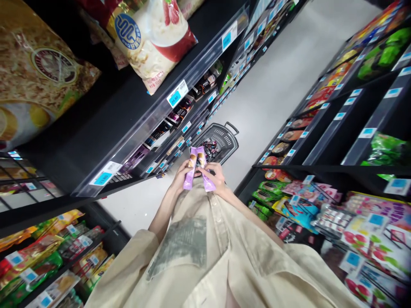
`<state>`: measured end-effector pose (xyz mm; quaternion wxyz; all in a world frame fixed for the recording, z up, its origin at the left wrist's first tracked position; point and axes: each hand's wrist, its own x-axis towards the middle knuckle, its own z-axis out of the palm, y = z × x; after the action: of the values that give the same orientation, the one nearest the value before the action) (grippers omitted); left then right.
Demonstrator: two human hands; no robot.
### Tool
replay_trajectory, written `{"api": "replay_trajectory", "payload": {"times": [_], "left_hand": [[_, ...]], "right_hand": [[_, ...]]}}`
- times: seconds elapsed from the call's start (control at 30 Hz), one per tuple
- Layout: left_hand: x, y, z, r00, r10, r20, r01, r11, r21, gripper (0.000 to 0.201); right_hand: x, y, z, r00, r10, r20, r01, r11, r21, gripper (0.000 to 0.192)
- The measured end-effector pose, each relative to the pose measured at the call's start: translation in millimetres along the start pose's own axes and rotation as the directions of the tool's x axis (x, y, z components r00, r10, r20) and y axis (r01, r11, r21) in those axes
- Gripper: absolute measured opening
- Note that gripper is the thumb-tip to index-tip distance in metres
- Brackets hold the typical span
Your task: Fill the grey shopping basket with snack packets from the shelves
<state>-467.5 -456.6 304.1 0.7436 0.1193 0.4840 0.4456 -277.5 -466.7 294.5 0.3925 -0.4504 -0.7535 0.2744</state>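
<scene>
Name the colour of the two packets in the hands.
Purple packets, seen in the head view.

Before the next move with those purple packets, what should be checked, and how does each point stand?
1. Left hand grips a purple packet: ok.
2. Right hand grips the other packet: ok.
3. Packets apart, not tangled: cannot tell; their tops touch.
4. Basket on the floor within view: ok.
5. Room left in the basket: ok; it looks partly filled.
6. Aisle floor beyond free of obstacles: ok.

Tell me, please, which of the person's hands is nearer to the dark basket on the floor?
The right hand. It holds a purple packet just short of the basket, while the left hand holds another purple packet farther to the side, toward the shelves.
</scene>
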Motion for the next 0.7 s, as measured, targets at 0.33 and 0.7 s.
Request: {"api": "replay_trajectory", "payload": {"times": [0.33,0.7], "left_hand": [[7.8,-5.7,3.6,0.998,-0.041,0.038,0.04,0.999,0.016,0.045],[-5.4,52.4,-49.9,0.913,0.012,0.407,-0.341,0.571,0.747,0.035]], "right_hand": [[9.5,-6.1,16.7,0.961,-0.202,0.189,0.163,0.965,0.204,0.036],[24.8,-4.8,16.3,0.839,0.479,0.259,-0.541,0.674,0.504,0.059]]}}
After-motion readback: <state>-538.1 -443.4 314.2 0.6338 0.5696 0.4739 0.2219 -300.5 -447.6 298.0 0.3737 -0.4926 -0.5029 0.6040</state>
